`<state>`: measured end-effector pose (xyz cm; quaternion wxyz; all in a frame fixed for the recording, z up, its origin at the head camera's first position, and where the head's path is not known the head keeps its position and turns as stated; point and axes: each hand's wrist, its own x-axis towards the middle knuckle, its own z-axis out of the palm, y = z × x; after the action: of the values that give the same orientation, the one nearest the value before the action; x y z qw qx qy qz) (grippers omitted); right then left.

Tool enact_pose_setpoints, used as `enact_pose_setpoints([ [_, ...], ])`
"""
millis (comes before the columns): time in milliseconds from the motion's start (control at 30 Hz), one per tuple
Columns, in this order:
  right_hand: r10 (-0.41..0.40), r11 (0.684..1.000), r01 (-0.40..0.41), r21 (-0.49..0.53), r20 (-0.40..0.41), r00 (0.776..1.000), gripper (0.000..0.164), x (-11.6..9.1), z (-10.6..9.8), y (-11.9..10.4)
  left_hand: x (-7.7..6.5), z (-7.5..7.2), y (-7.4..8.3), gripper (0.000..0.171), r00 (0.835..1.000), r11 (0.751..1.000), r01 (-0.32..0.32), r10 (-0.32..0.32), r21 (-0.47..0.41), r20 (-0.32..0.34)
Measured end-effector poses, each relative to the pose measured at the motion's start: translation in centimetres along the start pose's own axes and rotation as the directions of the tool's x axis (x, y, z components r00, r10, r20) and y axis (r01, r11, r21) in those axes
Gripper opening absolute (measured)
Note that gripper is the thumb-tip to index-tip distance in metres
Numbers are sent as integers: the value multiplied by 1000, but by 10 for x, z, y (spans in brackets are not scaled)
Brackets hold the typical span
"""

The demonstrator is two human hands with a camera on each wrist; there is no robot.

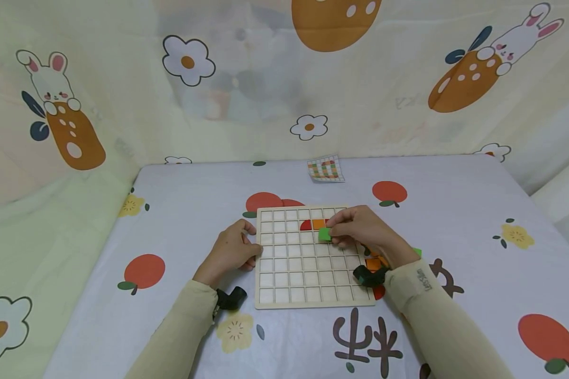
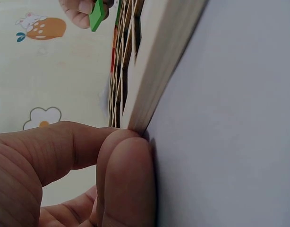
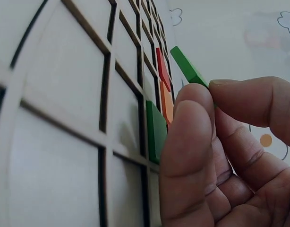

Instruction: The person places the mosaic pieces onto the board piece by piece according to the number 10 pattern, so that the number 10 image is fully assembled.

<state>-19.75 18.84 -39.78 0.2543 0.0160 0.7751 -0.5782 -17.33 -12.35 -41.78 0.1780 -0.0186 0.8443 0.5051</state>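
My left hand (image 1: 233, 247) grips the left edge of a pale wooden grid board (image 1: 289, 279) lying on the table. In the left wrist view its fingertips (image 2: 128, 156) meet at the board's edge. Above the upper right part of the board, my right hand (image 1: 360, 231) pinches a green square tile (image 1: 324, 235) between thumb and finger. The right wrist view shows this green tile (image 3: 186, 66) tilted and apart from the grid. Below it, a second green tile (image 3: 156, 132) sits in the board, beside an orange tile (image 1: 318, 225) and a red rounded piece (image 1: 306, 226).
Loose orange pieces (image 1: 373, 264), a red piece (image 1: 379, 292) and a green piece (image 1: 418, 252) lie right of the board, partly under my right arm. A small card with a coloured grid pattern (image 1: 326, 169) lies at the table's back edge. A patterned curtain (image 1: 246, 126) hangs behind.
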Motion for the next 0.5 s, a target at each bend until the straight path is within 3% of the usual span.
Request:
enact_pose_setpoints([
  [500,6,1000,-6,-8,25,1000,24,11,12,-6,2,0,-1,36,1000,1000,6,-6,6,3],
])
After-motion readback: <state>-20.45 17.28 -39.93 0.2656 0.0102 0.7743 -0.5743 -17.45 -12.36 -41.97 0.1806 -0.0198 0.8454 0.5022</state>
